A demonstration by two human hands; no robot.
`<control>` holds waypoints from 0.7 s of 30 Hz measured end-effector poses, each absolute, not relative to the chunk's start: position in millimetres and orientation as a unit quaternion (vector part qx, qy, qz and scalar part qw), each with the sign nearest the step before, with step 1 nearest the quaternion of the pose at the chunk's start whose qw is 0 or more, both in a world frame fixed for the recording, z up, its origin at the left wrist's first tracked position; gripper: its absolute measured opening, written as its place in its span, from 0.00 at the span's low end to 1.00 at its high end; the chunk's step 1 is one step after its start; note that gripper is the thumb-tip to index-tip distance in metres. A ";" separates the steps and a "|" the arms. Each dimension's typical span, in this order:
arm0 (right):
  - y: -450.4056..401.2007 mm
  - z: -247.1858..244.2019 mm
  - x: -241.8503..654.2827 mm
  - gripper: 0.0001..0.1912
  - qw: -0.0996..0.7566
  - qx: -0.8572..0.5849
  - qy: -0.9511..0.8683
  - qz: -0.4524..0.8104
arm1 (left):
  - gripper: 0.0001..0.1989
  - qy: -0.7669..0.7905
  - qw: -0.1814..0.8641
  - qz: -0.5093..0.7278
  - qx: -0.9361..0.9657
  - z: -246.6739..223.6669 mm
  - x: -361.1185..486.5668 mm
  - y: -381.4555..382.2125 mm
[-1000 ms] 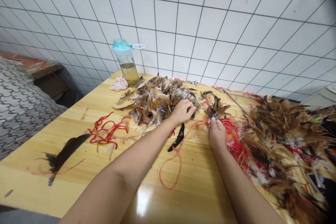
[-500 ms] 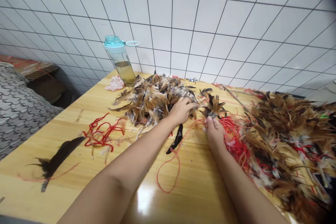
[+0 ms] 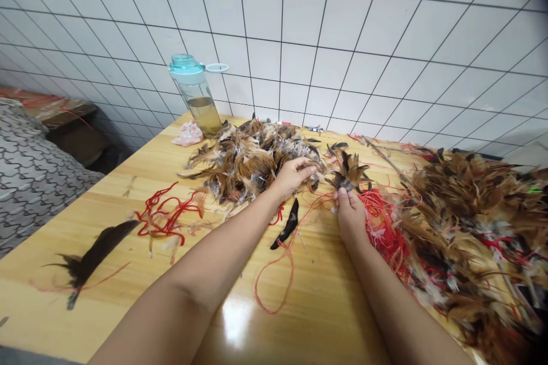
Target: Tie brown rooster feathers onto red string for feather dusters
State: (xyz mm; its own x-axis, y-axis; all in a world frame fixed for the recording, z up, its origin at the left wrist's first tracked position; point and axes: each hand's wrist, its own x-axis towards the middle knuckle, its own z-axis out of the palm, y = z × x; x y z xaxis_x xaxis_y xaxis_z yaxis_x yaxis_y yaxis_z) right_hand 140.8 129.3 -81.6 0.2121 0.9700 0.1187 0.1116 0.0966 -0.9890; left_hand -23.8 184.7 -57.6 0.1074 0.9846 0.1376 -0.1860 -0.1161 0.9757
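Left hand [image 3: 294, 175], earlier spread, now nearly pinched at the feather pile [image 3: 244, 162]

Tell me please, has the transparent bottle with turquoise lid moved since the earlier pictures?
No: against the far left corner of the yellow wooden table, the transparent bottle stands where it stood; only the camera view shifted slightly.

Blue-lidded bottle [image 3: 201, 105], partly filled with yellowish liquid, stood on wooden table [image 3: 325, 302] near white tiled wall [image 3: 257, 11]. Crumpled pinkish wad [image 3: 188, 134] lay just beside bottle. Dark-patterned pale fabric [image 3: 34, 174] spread at left.
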 end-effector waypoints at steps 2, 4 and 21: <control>129.1 -79.6 139.7 0.26 0.558 -0.553 -0.470 0.403 | 0.17 0.371 0.578 0.531 0.496 -58.3 -21.4 183.1; 128.8 -77.3 138.9 0.25 0.562 -0.555 -0.457 0.410 | 0.18 0.362 0.595 0.515 0.499 -58.7 -20.2 181.2; 130.0 -72.8 140.0 0.24 0.576 -0.552 -0.421 0.431 | 0.12 0.409 0.101 0.362 0.832 -50.1 -36.6 174.2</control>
State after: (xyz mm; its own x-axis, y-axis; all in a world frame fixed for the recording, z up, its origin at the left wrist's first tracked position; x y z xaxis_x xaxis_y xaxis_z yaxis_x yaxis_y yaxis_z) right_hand 140.0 130.0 -72.8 0.2738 0.9617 0.0102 -0.0315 0.0196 -0.9993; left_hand -36.6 174.2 -50.1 0.4043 0.7533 0.5188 0.6069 -0.6453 0.4640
